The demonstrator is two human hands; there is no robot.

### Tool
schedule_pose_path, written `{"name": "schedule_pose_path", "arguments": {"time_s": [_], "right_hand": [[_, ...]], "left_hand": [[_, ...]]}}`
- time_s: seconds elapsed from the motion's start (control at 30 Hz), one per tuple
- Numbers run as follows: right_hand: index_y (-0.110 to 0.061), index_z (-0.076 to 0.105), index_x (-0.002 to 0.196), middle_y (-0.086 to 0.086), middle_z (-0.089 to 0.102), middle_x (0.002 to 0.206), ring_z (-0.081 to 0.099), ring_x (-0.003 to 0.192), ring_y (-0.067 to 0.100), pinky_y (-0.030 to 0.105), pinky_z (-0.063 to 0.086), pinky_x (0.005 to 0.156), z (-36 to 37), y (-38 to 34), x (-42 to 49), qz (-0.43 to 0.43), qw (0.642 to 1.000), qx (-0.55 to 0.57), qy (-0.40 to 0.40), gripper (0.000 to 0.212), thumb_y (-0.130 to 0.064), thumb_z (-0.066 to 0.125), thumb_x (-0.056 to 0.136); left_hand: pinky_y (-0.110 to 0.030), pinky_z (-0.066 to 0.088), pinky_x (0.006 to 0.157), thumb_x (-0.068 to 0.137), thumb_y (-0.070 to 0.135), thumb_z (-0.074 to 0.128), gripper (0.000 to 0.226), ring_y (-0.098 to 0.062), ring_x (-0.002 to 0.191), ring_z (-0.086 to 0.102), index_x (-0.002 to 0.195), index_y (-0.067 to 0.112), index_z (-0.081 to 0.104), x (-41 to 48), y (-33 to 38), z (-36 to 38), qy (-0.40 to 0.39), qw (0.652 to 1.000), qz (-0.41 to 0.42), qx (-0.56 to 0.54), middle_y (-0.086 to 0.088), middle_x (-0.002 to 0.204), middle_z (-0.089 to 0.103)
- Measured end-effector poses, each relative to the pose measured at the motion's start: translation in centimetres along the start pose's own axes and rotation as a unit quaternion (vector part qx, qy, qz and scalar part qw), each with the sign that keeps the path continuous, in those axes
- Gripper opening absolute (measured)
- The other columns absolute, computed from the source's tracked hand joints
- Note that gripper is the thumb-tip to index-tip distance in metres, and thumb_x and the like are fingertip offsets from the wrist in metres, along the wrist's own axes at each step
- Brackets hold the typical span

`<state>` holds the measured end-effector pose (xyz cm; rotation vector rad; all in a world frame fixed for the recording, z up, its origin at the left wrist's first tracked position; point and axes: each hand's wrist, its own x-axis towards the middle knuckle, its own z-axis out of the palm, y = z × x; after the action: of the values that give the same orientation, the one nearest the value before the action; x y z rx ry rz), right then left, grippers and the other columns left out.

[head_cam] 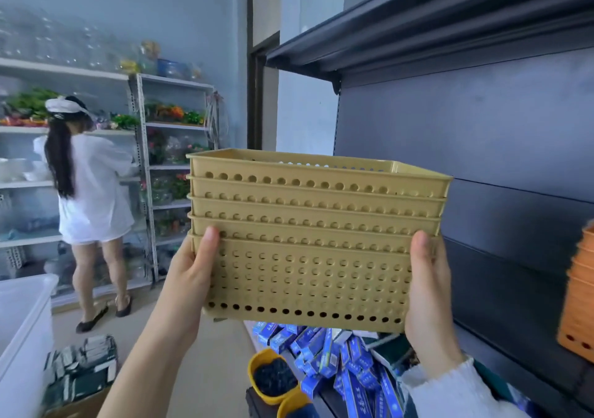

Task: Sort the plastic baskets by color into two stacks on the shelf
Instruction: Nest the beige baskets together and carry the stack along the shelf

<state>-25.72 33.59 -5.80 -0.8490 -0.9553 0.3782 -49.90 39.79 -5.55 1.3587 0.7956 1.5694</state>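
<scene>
Both hands are clamping a nested stack of tan perforated baskets [316,225] in the air in front of a dark metal shelf unit [482,147]. The left hand [189,276] is gripping the stack's left end with the thumb pressing on the front wall, and the right hand [427,292] is gripping the right end the same way. Five basket rims are showing; what I can see of the top basket's inside is holding nothing. At the right edge, a stack of orange baskets [578,302] is sitting on the shelf, well apart from the tan ones. Below the hands, blue boxes [324,353] are lying in a loose pile, and just beside them a yellow cup [271,376] is holding something dark and grainy. Off to the left, a person in white [90,189] is facing light shelving [173,167].
</scene>
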Motion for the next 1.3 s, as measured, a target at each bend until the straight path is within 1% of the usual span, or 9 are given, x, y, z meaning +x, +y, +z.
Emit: {"name": "schedule_pose_path", "arguments": {"time_s": [0.17, 0.33, 0.4, 0.53, 0.73, 0.87, 1.03, 1.17, 1.3], "right_hand": [[-0.026, 0.050, 0.124, -0.043, 0.065, 0.090, 0.058, 0.087, -0.025, -0.003, 0.042, 0.067, 2.3, 4.7, 4.8, 0.006, 1.000, -0.018, 0.002, 0.049, -0.046, 0.044, 0.080], [-0.021, 0.053, 0.127, -0.033, 0.069, 0.098, 0.062, 0.092, -0.017, 0.004, 0.046, 0.072, 5.5, 10.6, 9.1, 0.010, 0.999, -0.038, 0.027, 0.056, -0.049, 0.047, 0.079], [-0.028, 0.053, 0.126, -0.033, 0.068, 0.104, 0.061, 0.099, -0.015, 0.009, 0.048, 0.079, 7.0, 12.8, 10.8, 0.005, 0.998, -0.048, 0.040, 0.054, -0.054, 0.049, 0.079], [-0.029, 0.053, 0.130, -0.013, 0.067, 0.123, 0.061, 0.116, 0.006, 0.040, 0.043, 0.103, 10.2, 16.3, 14.8, -0.014, 0.994, -0.062, 0.087, 0.067, -0.063, 0.058, 0.073], [-0.040, 0.047, 0.131, -0.015, 0.067, 0.121, 0.063, 0.111, 0.002, 0.020, 0.053, 0.082, 13.0, 20.2, 20.6, -0.044, 0.985, -0.108, 0.130, 0.050, -0.047, 0.055, 0.082], [-0.037, 0.030, 0.145, -0.012, 0.058, 0.136, 0.057, 0.120, 0.001, 0.023, 0.048, 0.093, 13.0, 22.3, 23.7, -0.053, 0.978, -0.148, 0.139, 0.070, -0.044, 0.058, 0.082], [-0.046, 0.024, 0.146, -0.021, 0.055, 0.137, 0.049, 0.129, 0.004, 0.040, 0.034, 0.111, 10.9, 25.0, 27.6, -0.007, 0.976, -0.181, 0.120, 0.077, -0.041, 0.066, 0.082], [-0.047, 0.027, 0.145, -0.016, 0.055, 0.138, 0.049, 0.130, 0.009, 0.043, 0.031, 0.113, 9.7, 26.9, 29.9, 0.017, 0.972, -0.193, 0.130, 0.085, -0.041, 0.074, 0.075], [-0.046, 0.030, 0.144, -0.018, 0.061, 0.130, 0.054, 0.125, 0.008, 0.042, 0.036, 0.111, 9.4, 28.1, 32.4, 0.036, 0.968, -0.203, 0.141, 0.099, -0.049, 0.083, 0.060]], "left_hand": [[-0.019, 0.051, 0.062, 0.082, 0.053, 0.044, 0.049, 0.000, 0.088, 0.069, 0.111, 0.017, 0.060, 7.5, -4.9, 0.1, -0.014, 1.000, -0.021, -0.017, 0.010, 0.099, 0.074], [-0.012, 0.049, 0.047, 0.097, 0.035, 0.039, 0.043, 0.006, 0.065, 0.067, 0.123, 0.002, 0.050, 15.9, -10.0, 0.2, -0.048, 0.996, -0.054, -0.048, 0.001, 0.094, 0.066], [-0.016, 0.052, 0.052, 0.093, 0.040, 0.041, 0.051, 0.002, 0.069, 0.067, 0.122, -0.002, 0.050, 19.8, -12.1, 0.2, -0.078, 0.994, -0.053, -0.053, -0.004, 0.098, 0.066], [-0.032, 0.052, 0.083, 0.078, 0.054, 0.046, 0.064, -0.017, 0.108, 0.064, 0.117, 0.006, 0.059, 28.3, -15.6, 0.3, -0.132, 0.988, -0.050, -0.066, -0.002, 0.113, 0.070], [-0.033, 0.046, 0.092, 0.076, 0.066, 0.049, 0.063, -0.008, 0.109, 0.062, 0.122, 0.024, 0.059, 40.3, -20.1, 3.2, -0.242, 0.965, -0.069, -0.068, 0.008, 0.118, 0.068], [-0.043, 0.047, 0.096, 0.063, 0.076, 0.054, 0.075, -0.016, 0.111, 0.062, 0.118, 0.026, 0.061, 45.7, -23.6, 5.8, -0.288, 0.951, -0.092, -0.069, 0.005, 0.117, 0.069], [-0.022, 0.049, 0.069, 0.069, 0.068, 0.062, 0.057, -0.004, 0.088, 0.069, 0.102, 0.021, 0.063, 50.1, -27.7, 9.6, -0.347, 0.928, -0.096, -0.092, 0.015, 0.091, 0.076], [-0.016, 0.053, 0.070, 0.047, 0.078, 0.070, 0.083, -0.004, 0.095, 0.069, 0.108, 0.022, 0.064, 53.7, -30.6, 12.4, -0.394, 0.909, -0.078, -0.111, 0.011, 0.103, 0.075], [-0.017, 0.054, 0.072, 0.048, 0.075, 0.072, 0.082, -0.008, 0.099, 0.069, 0.108, 0.021, 0.064, 57.3, -32.6, 15.0, -0.428, 0.892, -0.071, -0.128, 0.007, 0.105, 0.075]]}}
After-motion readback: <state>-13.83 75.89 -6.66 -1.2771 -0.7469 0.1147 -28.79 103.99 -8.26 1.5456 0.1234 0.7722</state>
